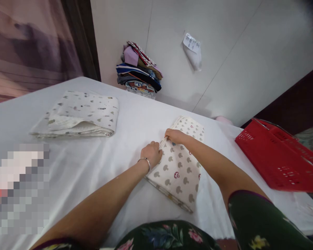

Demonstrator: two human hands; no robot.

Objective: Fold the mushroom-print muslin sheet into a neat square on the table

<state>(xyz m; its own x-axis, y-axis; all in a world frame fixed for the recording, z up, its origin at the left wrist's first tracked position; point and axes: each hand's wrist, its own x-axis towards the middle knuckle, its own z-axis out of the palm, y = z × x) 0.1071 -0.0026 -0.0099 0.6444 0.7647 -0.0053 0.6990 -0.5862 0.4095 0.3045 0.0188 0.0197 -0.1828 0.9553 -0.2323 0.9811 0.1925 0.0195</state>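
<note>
Currently: one mushroom-print cloth, folded, on the white table before me. My right hand — fingers pinching its left edge. My left hand — fingers curled there, grip unclear. Best handling: layers aligned, tension even, creases smoothed.

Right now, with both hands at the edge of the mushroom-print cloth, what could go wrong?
The right hand pinches one edge of the mushroom-print cloth, with the left hand beside it; an uneven pull could slide its stacked layers out of line. The white sheet beneath is wrinkled, so it might drag along. On the other folded cloth, the top layer gapes at the near side, so a bump could loosen that fold.
</note>
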